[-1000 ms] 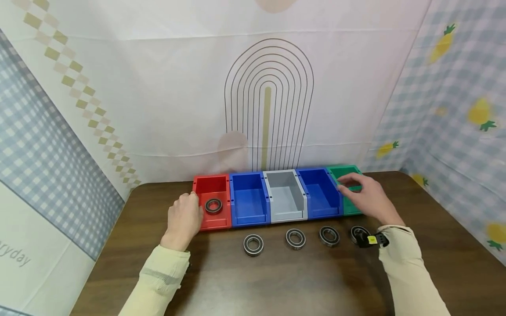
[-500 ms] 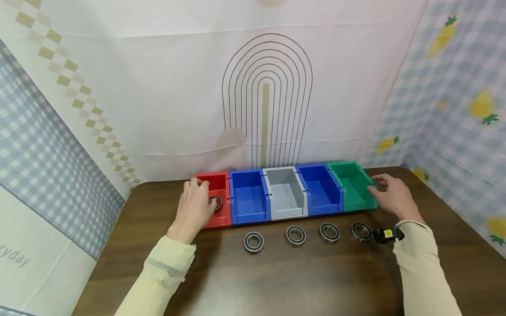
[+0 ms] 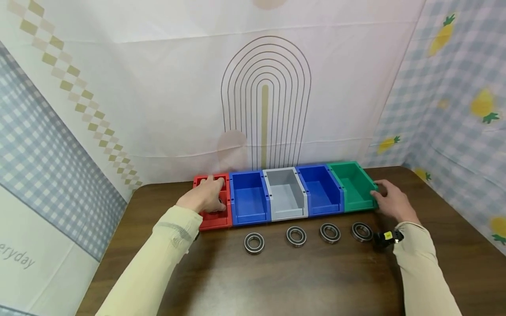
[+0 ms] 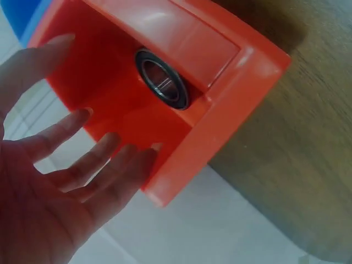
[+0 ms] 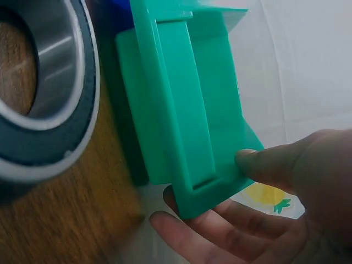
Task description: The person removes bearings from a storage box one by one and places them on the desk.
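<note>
My left hand (image 3: 203,195) reaches over the red bin (image 3: 215,224), fingers spread and slightly bent. In the left wrist view, a ball bearing (image 4: 179,94) lies inside the red bin, apart from the fingertips; my hand partly covers it in the head view. At the other end of the row, my right hand (image 3: 393,204) holds the outer side wall of the green bin (image 3: 353,182). The right wrist view has its thumb on the rim and the fingers outside and below. No bearing shows in the green bin.
Between the end bins stand a blue bin (image 3: 249,197), a grey bin (image 3: 285,195) and another blue bin (image 3: 319,191). Several bearings lie in front of them, including a left one (image 3: 247,244) and a right one (image 3: 355,232). A curtain (image 3: 178,109) hangs behind the table.
My left hand has moved from the red bin's left edge to over its inside, its fingers opening out. My right hand has shifted right from above the green bin to its outer wall.
</note>
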Demonstrator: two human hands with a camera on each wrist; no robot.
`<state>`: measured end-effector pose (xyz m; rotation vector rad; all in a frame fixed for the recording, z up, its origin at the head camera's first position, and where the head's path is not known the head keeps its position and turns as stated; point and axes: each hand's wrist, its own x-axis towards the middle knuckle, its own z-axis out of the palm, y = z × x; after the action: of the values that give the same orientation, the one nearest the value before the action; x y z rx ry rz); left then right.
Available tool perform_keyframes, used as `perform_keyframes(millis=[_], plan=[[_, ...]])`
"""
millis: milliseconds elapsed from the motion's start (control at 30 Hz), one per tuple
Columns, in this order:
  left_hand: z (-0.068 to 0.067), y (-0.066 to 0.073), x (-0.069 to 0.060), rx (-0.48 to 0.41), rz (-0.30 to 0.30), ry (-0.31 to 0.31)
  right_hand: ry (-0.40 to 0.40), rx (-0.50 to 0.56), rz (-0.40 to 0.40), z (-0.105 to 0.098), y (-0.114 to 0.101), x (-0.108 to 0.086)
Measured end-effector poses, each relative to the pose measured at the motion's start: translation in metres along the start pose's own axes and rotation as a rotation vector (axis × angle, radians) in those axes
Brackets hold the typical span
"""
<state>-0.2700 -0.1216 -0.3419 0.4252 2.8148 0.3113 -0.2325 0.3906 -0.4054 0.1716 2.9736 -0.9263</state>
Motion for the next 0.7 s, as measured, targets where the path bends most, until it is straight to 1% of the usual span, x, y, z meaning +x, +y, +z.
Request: perform_keyframes(millis=[67,167,300,433,567,700], plan=[[0.001,-0.002,0.005,-0.004,-0.012,-0.034,-0.006,0.003,0.004,0.000,0.000,0.000],[0.004,-0.006,0.011,-0.018,-0.020,-0.074,-0.002,-0.024,0.006,-0.001,-0.001,0.001],[0.012,-0.011,0.018,-0.022,-0.032,-0.099,0.028,-0.059,0.008,0.000,0.000,0.000],[0.021,-0.014,0.023,-0.032,-0.062,-0.083,0.098,-0.028,0.003,0.004,-0.002,0.000],[0.027,-0.013,0.025,-0.039,-0.075,-0.045,0.186,0.016,-0.023,0.006,-0.004,0.000],[0.029,-0.012,0.026,-0.063,-0.078,-0.016,0.231,0.029,-0.047,0.006,-0.005,0.000]])
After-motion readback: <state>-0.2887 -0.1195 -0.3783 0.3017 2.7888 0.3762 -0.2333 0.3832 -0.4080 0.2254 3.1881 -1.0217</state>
